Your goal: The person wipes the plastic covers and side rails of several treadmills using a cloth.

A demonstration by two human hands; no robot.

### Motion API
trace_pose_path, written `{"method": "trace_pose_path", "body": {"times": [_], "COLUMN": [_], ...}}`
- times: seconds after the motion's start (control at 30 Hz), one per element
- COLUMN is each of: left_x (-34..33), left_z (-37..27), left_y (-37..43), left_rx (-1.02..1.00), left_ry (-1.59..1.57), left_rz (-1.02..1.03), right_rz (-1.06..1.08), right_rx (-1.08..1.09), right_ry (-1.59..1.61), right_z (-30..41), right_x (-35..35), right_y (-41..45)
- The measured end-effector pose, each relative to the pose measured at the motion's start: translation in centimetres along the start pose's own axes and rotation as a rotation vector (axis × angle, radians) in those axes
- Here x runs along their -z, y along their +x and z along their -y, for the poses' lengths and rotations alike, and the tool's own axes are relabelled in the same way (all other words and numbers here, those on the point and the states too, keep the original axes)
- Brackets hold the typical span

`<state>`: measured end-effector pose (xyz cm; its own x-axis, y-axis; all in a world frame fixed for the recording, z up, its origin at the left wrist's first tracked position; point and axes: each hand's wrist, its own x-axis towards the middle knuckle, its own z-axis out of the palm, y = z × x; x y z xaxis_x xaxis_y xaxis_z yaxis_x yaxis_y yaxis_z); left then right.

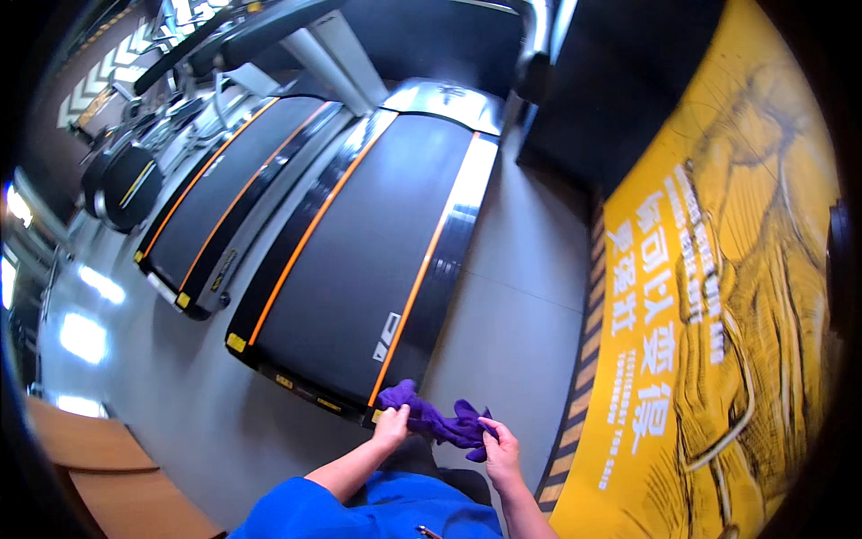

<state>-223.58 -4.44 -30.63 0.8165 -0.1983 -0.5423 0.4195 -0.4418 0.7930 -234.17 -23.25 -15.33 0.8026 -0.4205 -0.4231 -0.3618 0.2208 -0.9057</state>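
Observation:
A crumpled purple cloth (441, 426) hangs between my two hands, in front of my blue top. My left hand (392, 426) grips it near its left end, and my right hand (500, 448) pinches its right end. Part of the cloth overlaps the near right corner of a treadmill in the picture; whether it touches the machine I cannot tell. The treadmill's dark running belt (357, 242), edged by orange lines, stretches away ahead of me.
A second treadmill (236, 188) stands to the left, with more gym machines (128, 182) beyond it. On the right rises a yellow wall (646, 337) bearing a drawing and writing, with a striped strip at its foot. Brown padded or wooden boards (114, 465) lie at lower left.

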Motion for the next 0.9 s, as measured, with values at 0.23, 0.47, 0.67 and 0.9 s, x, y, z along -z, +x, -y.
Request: {"method": "trace_pose_path", "body": {"times": [0.23,0.47,0.67,0.9], "left_x": [-1.7,-6.2,-11.0,-11.4], "left_z": [-8.1,-15.9,-18.3,-16.1], "left_y": [-3.8,-7.9,-8.5,-7.9], "left_rx": [-0.409,-0.458,-0.39,-0.258], "left_ry": [-0.127,0.009,0.207,-0.093], "left_rz": [-0.217,-0.464,-0.443,-0.525], "right_rz": [0.355,0.441,0.635,0.848], "right_rx": [0.046,-0.263,-0.408,-0.381], "right_ry": [-0.073,0.031,0.029,-0.39], "right_z": [5.0,4.9,5.1,5.9], "right_x": [-1.1,2.2,3.5,-0.8], "right_y": [5.6,11.5,15.7,19.9]}}
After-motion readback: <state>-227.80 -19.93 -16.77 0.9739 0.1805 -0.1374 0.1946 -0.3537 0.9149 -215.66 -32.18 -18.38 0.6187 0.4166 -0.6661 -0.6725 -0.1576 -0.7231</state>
